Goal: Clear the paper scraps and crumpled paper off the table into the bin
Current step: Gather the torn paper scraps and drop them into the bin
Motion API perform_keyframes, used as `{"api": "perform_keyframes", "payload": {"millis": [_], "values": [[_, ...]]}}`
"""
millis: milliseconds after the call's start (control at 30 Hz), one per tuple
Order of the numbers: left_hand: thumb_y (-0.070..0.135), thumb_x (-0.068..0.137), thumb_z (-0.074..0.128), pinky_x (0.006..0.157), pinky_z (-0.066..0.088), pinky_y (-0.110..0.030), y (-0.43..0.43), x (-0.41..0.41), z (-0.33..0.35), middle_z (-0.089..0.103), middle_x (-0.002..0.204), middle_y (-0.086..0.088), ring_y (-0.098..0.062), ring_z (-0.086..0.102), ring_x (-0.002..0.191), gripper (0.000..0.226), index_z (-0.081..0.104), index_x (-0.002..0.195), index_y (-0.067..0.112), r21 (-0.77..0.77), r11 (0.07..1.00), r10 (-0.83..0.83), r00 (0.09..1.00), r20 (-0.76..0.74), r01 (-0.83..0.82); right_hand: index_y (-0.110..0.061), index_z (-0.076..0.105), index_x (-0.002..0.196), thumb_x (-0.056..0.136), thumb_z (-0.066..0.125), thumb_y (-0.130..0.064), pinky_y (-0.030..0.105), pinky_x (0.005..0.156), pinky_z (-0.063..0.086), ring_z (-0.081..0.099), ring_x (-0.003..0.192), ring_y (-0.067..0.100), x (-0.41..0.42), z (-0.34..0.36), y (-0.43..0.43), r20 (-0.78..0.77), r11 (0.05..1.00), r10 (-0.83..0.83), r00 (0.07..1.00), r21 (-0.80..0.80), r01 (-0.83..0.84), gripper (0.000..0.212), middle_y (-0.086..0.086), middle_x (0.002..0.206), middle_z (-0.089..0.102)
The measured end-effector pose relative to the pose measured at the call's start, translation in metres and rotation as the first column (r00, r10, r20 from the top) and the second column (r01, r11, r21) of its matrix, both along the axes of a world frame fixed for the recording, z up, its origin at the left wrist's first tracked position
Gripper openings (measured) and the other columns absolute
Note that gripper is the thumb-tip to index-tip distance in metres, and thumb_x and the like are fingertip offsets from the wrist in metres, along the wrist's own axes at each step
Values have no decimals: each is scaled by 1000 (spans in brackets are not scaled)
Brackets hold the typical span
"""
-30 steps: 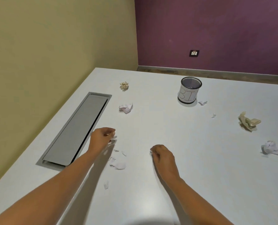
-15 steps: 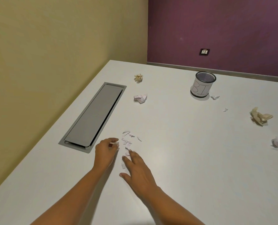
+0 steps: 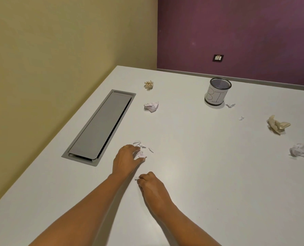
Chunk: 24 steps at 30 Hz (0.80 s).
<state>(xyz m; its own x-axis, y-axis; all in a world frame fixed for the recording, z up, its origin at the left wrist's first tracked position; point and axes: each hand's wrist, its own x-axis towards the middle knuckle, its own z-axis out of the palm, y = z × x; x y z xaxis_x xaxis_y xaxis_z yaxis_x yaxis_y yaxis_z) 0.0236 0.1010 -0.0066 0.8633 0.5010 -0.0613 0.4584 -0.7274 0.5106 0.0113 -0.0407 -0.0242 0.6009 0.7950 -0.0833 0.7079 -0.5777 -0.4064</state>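
Note:
Small white paper scraps (image 3: pixel 142 146) lie in a cluster on the white table (image 3: pixel 201 174). My left hand (image 3: pixel 125 159) reaches over them, thumb and fingers closing on scraps between them. Just below, my right hand (image 3: pixel 152 183) has its fingers curled and pinches one small scrap (image 3: pixel 136 178) against the table. The mesh bin (image 3: pixel 217 93), with a paper label, stands at the far right, well away from both hands. Crumpled balls lie around: beige (image 3: pixel 149 84), white (image 3: pixel 151 106), beige (image 3: pixel 277 124) and white (image 3: pixel 300 151). Two tiny scraps (image 3: pixel 230 105) lie near the bin.
A grey cable hatch (image 3: pixel 101 125) is set into the table at the left, close to my left hand. The yellow wall runs along the table's left edge, and the purple wall with a socket (image 3: pixel 218 58) lies behind it.
My left hand moved forward onto the scrap cluster. My right hand pulled back from the cluster, curled its straight fingers and pinched a small scrap nearer to me.

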Motion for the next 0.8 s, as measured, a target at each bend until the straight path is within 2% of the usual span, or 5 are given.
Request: {"api": "perform_keyframes", "payload": {"millis": [167, 333, 467, 667, 800], "values": [[31, 84, 64, 79, 49, -33, -6, 6, -1, 64, 114, -8, -23, 56, 108, 29, 66, 107, 14, 91, 995, 31, 999, -31, -28, 0, 55, 116, 98, 32, -5, 35, 90, 46, 47, 112, 23, 7, 2, -6, -80, 999, -51, 995, 8, 52, 29, 11, 117, 57], [19, 92, 53, 73, 47, -31, -10, 4, -5, 65, 103, -9, -24, 59, 93, 20, 71, 98, 11, 141, 989, 36, 999, 10, -37, -1, 57, 90, 98, 36, -10, 34, 86, 42, 53, 100, 32, 14, 10, -17, -227, 971, -191, 955, 101, 218, 24, 15, 97, 50], [18, 92, 54, 79, 48, -32, -10, 2, -5, 67, 102, -12, -26, 61, 92, 21, 71, 102, 10, 131, 991, 24, 999, 40, -29, 0, 59, 106, 93, 37, 2, 36, 87, 37, 48, 105, 31, 24, 12, -28, -200, 969, -185, 962, 125, 212, 25, 19, 111, 55], [3, 82, 64, 80, 47, -28, -13, -7, 0, 73, 93, -16, -28, 66, 87, 12, 74, 88, 2, -46, 991, 134, 975, 178, -127, 4, 60, 93, 96, 41, -10, 33, 85, 43, 52, 99, 26, 35, 8, -41, -226, 940, -254, 941, 172, 295, 24, 15, 99, 62], [-3, 77, 66, 70, 44, -20, -16, -17, 2, 74, 80, -13, -20, 63, 72, 9, 74, 79, 2, -148, 972, 216, 949, 229, -185, 9, 59, 90, 95, 43, -9, 38, 85, 45, 54, 97, 26, 44, 8, -53, -237, 921, -291, 927, 193, 338, 25, 17, 95, 64]]}}
